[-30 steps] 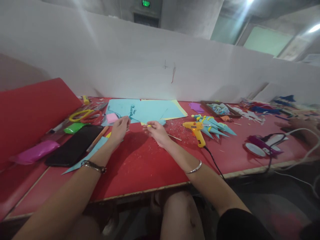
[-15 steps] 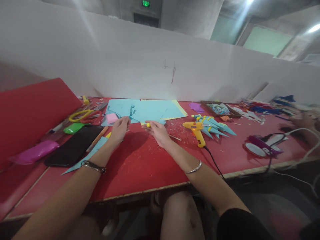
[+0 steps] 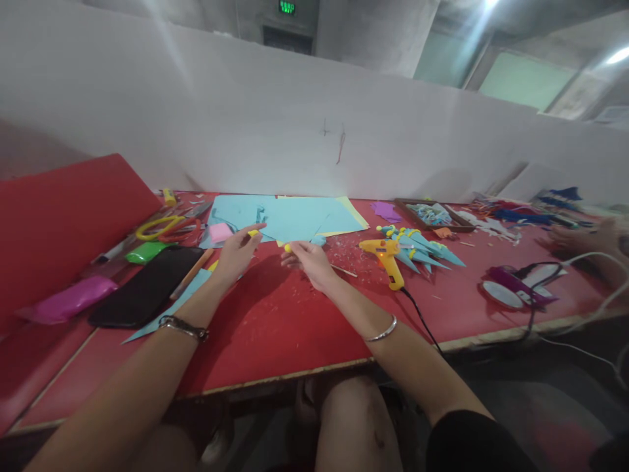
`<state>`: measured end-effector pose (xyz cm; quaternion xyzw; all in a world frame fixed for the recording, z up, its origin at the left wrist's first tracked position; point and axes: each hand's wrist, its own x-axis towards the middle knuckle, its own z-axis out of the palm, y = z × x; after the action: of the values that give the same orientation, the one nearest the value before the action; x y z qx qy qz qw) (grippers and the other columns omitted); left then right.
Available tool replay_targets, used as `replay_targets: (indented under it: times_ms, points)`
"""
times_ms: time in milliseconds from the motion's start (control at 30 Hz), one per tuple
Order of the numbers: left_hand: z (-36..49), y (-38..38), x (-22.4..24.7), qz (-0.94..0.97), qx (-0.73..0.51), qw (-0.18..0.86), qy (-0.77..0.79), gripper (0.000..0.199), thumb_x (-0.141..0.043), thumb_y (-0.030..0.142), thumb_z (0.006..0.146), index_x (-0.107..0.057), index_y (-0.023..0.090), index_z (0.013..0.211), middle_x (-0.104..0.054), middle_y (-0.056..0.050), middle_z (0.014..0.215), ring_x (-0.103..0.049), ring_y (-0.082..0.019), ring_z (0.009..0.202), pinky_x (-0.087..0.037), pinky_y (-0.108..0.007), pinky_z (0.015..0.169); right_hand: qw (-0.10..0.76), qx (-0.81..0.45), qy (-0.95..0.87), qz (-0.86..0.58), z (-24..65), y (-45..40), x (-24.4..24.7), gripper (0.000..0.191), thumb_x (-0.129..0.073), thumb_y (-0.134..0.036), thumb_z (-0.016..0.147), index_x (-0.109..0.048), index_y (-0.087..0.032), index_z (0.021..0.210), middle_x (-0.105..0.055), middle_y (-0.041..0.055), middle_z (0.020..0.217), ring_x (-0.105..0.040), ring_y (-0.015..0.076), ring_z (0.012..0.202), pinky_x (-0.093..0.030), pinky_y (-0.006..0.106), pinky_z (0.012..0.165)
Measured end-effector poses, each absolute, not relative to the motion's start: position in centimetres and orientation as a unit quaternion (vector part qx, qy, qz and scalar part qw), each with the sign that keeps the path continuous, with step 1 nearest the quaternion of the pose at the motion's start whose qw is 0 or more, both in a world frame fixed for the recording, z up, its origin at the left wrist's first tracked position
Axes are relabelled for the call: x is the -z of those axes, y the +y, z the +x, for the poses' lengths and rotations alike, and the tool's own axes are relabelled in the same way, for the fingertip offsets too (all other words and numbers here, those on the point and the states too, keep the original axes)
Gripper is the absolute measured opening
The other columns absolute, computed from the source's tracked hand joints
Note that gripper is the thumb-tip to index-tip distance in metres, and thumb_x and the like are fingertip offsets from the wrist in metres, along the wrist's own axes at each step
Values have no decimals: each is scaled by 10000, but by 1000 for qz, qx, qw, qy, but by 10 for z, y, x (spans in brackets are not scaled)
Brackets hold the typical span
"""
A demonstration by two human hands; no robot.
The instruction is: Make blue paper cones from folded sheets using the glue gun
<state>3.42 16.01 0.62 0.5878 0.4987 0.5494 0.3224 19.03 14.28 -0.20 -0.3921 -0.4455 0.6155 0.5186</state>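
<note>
My left hand [image 3: 236, 254] is over the red table, with a small yellow lump [image 3: 253, 233] between thumb and forefinger; it looks like soft clay. A little to its right, my right hand [image 3: 313, 262] pinches a small yellow ball [image 3: 287, 248] at its fingertips, the other fingers curled. The two hands are apart. Behind them lie light blue paper sheets [image 3: 295, 213] with yellow paper beneath. A pink block [image 3: 219, 232] sits close beside my left hand. Right of my right hand is a yellow glue gun [image 3: 388, 260], next to blue paper cones [image 3: 422, 249] with yellow trim.
A black phone [image 3: 142, 292], green packet [image 3: 147, 252], pink packet [image 3: 73, 299] and yellow-handled scissors [image 3: 157, 227] lie at left. At right are a brown tray [image 3: 459, 226], a purple device [image 3: 511, 285] with cables, and another person's hand [image 3: 582, 239]. Scraps and a thin stick [image 3: 344, 270] lie mid-table.
My left fingers have opened somewhat and moved slightly right, bringing the yellow lump into sight. My right hand shifted slightly, still pinching the yellow ball. The other person's hand at right moved left.
</note>
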Motion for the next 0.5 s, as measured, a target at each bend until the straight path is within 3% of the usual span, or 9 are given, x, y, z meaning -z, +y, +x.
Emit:
replay_targets:
  times_ms: [100,167,300,400,500]
  points:
    - [36,158,-7,610,-539,337,474,218,-508,378,755,-591,176,755,-431,46,521,-385,-78,462,-314,-198,449,525,-578,-473,-408,191,143,4,121,-616,-257,672,-547,-165,711,-545,-55,563,-510,60,500,-414,210,553]
    - [37,157,-8,603,-547,358,456,311,-479,426,776,-503,181,586,-348,54,441,-338,-78,412,-284,-210,426,550,-557,-473,-404,191,144,4,144,-637,-175,631,-531,-177,728,-543,-72,590,-529,54,550,-414,194,588]
    - [36,158,-7,597,-547,375,451,481,-422,494,793,-374,188,424,-272,42,380,-272,-77,367,-224,-231,389,554,-615,-435,-354,191,144,3,131,-541,-204,739,-528,-208,869,-590,-56,657,-604,67,634,-442,210,660]
    - [35,160,-6,570,-563,391,454,406,-426,474,786,-501,179,518,-298,46,395,-292,-84,373,-246,-224,388,528,-634,-448,-345,191,142,1,142,-514,-294,777,-568,-190,858,-600,-32,640,-606,77,607,-463,237,681]
    - [35,162,-5,554,-577,382,462,254,-498,407,743,-597,173,743,-449,38,511,-364,-80,432,-300,-202,418,543,-587,-475,-367,191,141,1,110,-601,-250,699,-572,-176,774,-598,-38,632,-584,72,595,-459,236,693]
